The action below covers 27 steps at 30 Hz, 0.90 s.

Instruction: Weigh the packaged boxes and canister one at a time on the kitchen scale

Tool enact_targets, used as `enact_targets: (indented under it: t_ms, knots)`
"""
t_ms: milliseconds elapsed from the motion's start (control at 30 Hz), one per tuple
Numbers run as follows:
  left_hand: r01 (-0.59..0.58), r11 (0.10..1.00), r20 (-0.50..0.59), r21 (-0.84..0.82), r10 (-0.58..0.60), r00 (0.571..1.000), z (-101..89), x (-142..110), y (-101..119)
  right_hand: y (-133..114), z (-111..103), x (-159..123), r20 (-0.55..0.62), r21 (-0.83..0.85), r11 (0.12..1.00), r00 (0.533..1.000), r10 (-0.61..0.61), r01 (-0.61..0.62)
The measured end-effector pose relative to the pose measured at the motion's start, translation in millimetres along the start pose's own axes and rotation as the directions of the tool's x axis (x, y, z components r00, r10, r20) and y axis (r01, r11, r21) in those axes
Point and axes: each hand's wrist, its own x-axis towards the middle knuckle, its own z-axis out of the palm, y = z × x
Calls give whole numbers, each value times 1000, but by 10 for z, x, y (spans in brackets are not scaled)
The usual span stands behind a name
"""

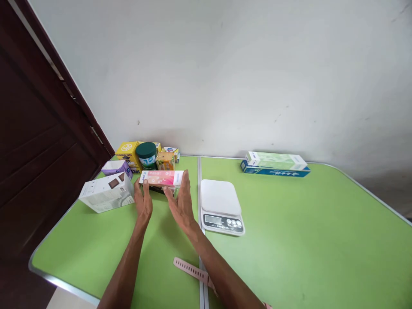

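Note:
A long pink and white box (pixel 162 177) lies across a dark box on the green table (pixel 289 240). My left hand (pixel 143 201) touches the box's left end with fingers stretched out. My right hand (pixel 182 201) is at the box's right end, fingers extended and thumb apart. Both hands flank the box; I cannot tell whether it is lifted. A white kitchen scale (pixel 221 206) sits just right of my right hand.
A white carton (pixel 107 192), a purple box (pixel 116 167), a yellow box (pixel 127 152), a green-lidded jar (pixel 146 155) and small cartons crowd the far left. Two stacked flat boxes (pixel 275 164) lie at the back right. A pink strap (pixel 193 270) lies near the front edge.

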Motion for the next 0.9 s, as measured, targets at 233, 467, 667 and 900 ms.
enact_targets:
  t_ms: [233,467,667,900]
  knots:
    - [-76,991,240,-114,102,965,317,-699,494,-185,-1183,26,-120,33,985,978,169,-167]
    - [-3,998,465,-56,29,885,715,-1246,415,232,-1800,-231,-197,78,926,905,378,-370]
    - [-19,999,474,-46,39,880,697,-1060,248,780,-1958,-192,-207,178,928,910,360,-327]
    - [222,931,592,-290,-8,806,793,-694,-27,1102,-2235,-101,-365,-15,967,902,232,-254]
